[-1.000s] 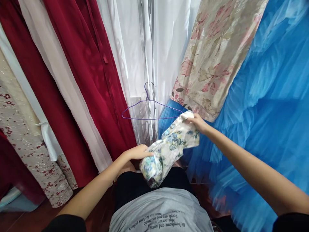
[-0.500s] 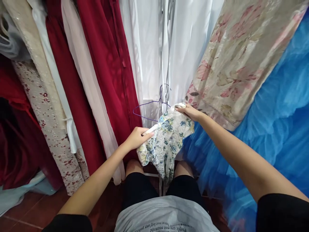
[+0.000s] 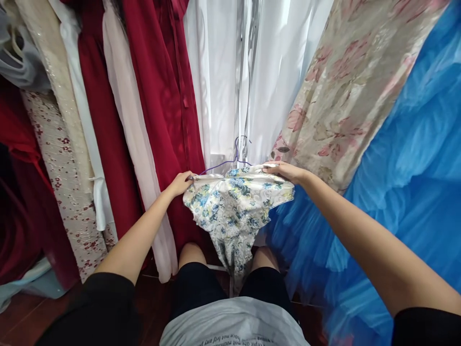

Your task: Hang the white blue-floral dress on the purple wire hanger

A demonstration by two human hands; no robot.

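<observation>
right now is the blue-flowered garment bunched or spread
Spread along the top: left hand and right hand hold the garment wide; fabric hangs below.

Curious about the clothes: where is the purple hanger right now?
In the head view, the purple hanger is near the centre, partly hidden behind the flowered garment, with white cloth beyond it.

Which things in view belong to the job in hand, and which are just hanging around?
In hand:
- left hand, right hand
- blue-flowered garment, held by both
- purple hanger, partly hidden

Around:
- red fabric
- white fabric
- pink-flowered fabric
- blue tulle
</observation>
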